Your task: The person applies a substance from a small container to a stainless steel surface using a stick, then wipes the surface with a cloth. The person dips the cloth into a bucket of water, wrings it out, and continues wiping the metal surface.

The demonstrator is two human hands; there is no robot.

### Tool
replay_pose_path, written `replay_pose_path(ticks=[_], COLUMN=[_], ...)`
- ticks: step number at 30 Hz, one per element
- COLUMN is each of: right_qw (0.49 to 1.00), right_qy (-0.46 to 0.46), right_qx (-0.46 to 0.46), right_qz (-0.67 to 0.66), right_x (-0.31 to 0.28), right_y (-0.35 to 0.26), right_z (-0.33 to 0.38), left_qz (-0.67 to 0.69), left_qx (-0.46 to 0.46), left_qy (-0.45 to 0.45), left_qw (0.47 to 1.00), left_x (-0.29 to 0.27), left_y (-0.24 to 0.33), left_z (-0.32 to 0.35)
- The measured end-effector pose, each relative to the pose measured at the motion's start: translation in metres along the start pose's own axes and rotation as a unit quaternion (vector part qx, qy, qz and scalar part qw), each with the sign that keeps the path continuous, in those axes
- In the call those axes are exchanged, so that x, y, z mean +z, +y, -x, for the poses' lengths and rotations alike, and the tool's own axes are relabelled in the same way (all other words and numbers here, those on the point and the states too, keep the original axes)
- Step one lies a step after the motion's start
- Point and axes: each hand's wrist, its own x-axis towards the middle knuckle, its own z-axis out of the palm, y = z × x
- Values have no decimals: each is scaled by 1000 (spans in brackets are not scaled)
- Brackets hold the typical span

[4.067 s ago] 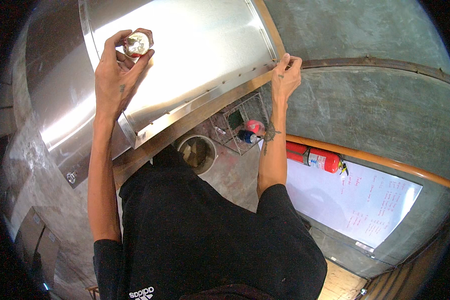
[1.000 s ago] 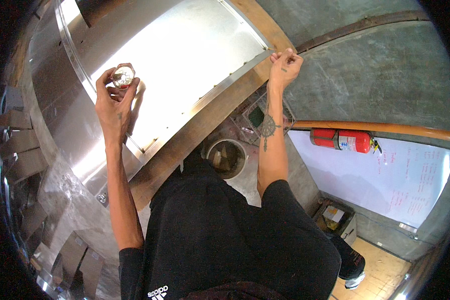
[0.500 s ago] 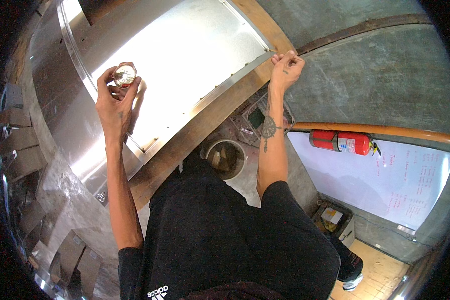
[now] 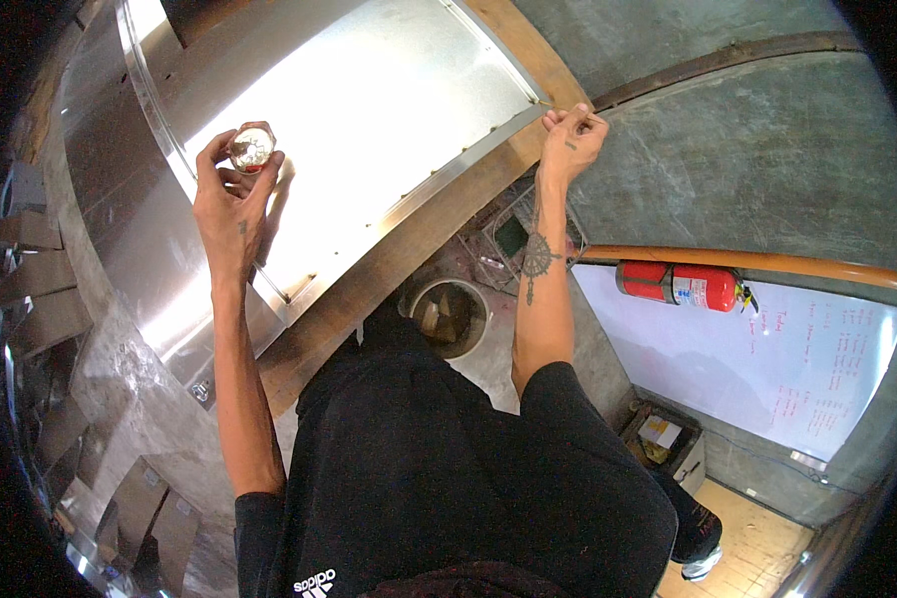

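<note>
My left hand [image 4: 231, 194] is closed around a small round open tin [image 4: 252, 148] with a shiny inside and a bit of red on its side. It is held up over the bright metal sheet [image 4: 369, 110]. At the sheet's far right corner, my right hand [image 4: 574, 140] pinches a thin stick-like thing [image 4: 546, 104], whose tip points at the metal edge. Most of that thing is hidden by the fingers, so its kind is unclear. Small dark spots dot the sheet's near edge.
A wooden border [image 4: 409, 264] runs along the sheet. Below stand a round bucket [image 4: 476, 334] and a crate [image 4: 521, 214]. A red fire extinguisher [image 4: 703, 289] and a whiteboard [image 4: 767, 369] are at the right. Cardboard pieces [image 4: 45, 289] lie at the left.
Both hands have shifted only slightly. More of the thin stick-like thing shows at the fingertips of my right hand. The tin stays in my left hand.
</note>
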Motion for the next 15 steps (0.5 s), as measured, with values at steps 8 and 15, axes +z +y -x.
replay_pose_path(ticks=[8, 15], right_qw=[1000, 1000], right_qy=[4, 2], right_qx=[7, 7], right_qz=[1, 2], right_x=[0, 0], right_y=[0, 0], right_z=[0, -1], left_qz=[11, 14], left_qx=[23, 20], left_qy=[1, 8], left_qw=[1000, 1000], left_x=[1, 0], left_y=[-7, 0], left_z=[1, 1])
